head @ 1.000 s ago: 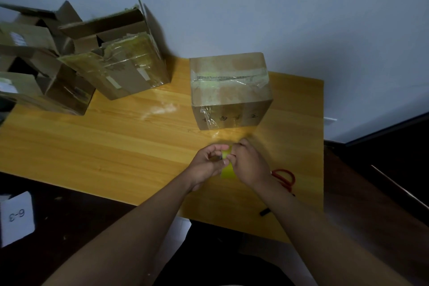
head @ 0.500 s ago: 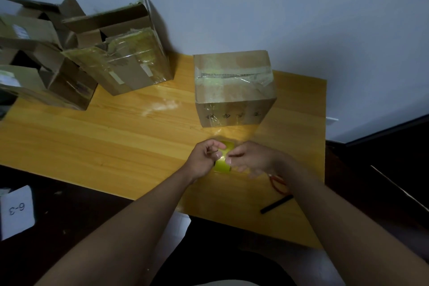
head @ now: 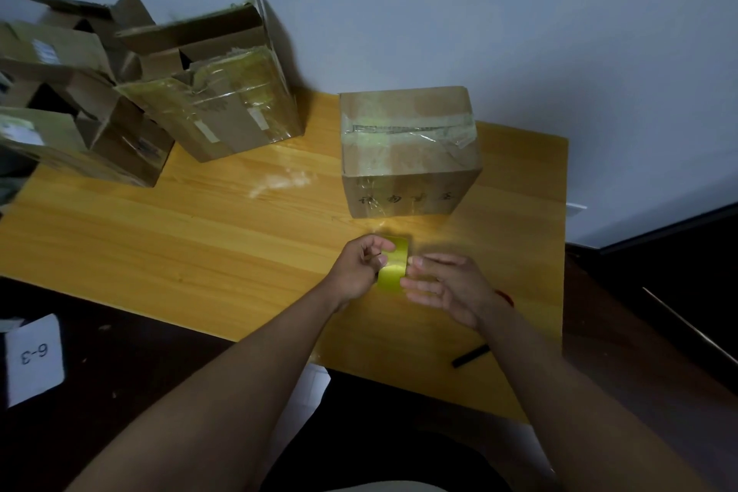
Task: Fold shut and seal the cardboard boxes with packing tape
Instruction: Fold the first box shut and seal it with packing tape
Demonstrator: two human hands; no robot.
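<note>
We are holding the roll of packing tape (head: 393, 264) between both hands, just above the worktop (head: 199, 236) and just in front of the closed cardboard box (head: 407, 152). Our left hand (head: 359, 272) is gripping the roll, fingers curled round it; our right hand (head: 447, 288) is touching its side with fingers nearly straight. We judge we are hunting for the tape's free end. The box already carries a strip across its top; next we are needing to peel the end loose. The open boxes (head: 207, 92) at the far left are waiting unsealed.
</note>
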